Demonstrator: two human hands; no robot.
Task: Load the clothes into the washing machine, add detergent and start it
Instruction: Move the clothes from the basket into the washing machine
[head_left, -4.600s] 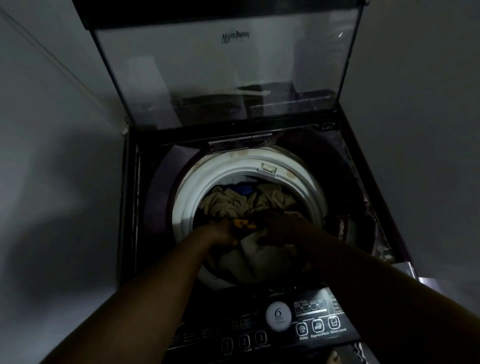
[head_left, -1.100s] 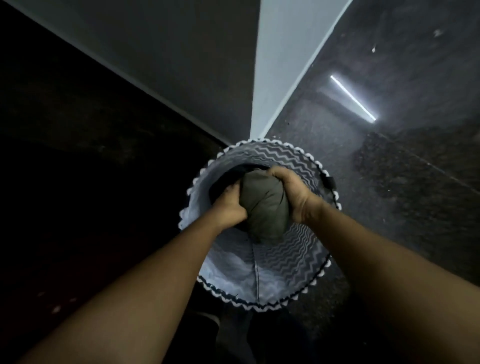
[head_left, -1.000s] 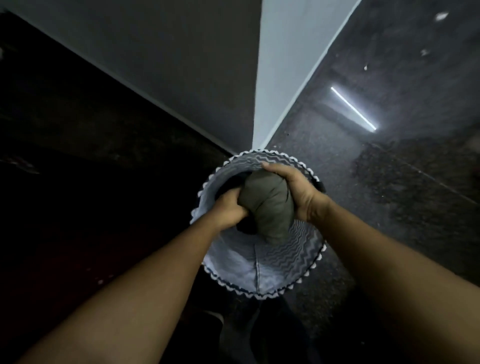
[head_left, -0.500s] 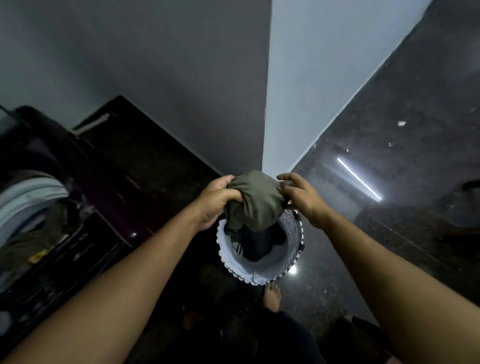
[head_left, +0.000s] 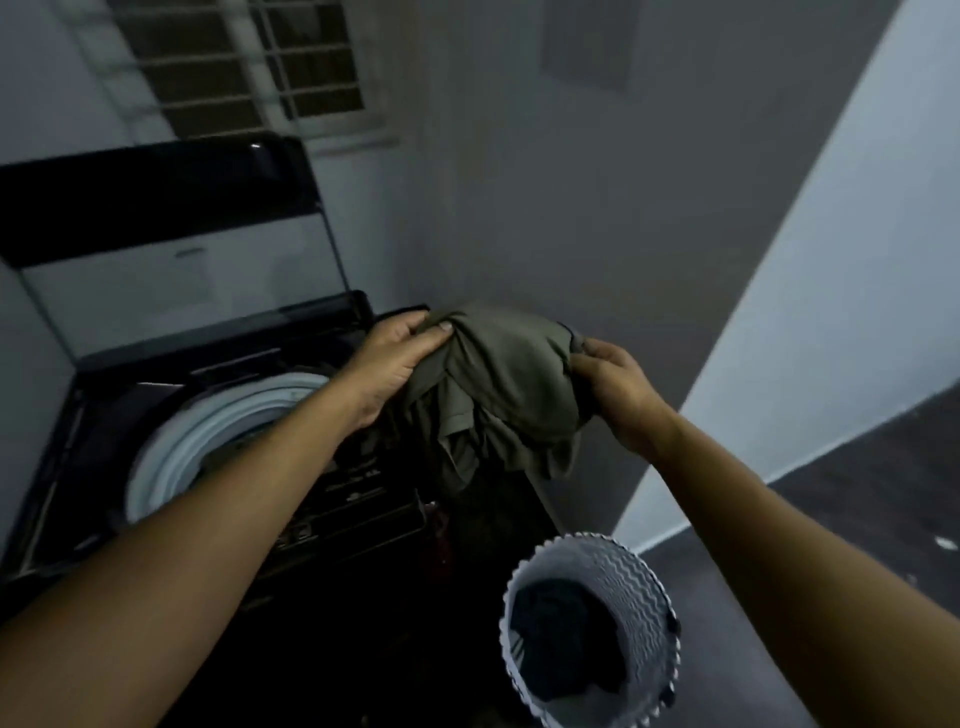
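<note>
Both arms outstretched, left hand (head_left: 397, 358) and right hand (head_left: 618, 392) each grip the olive garment (head_left: 498, 395).

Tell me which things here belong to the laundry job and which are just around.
Job: olive garment, gripped by left hand and right hand; washing machine, lid up; basket holding dark clothes.
Just there: barred window; wall panel.
</note>
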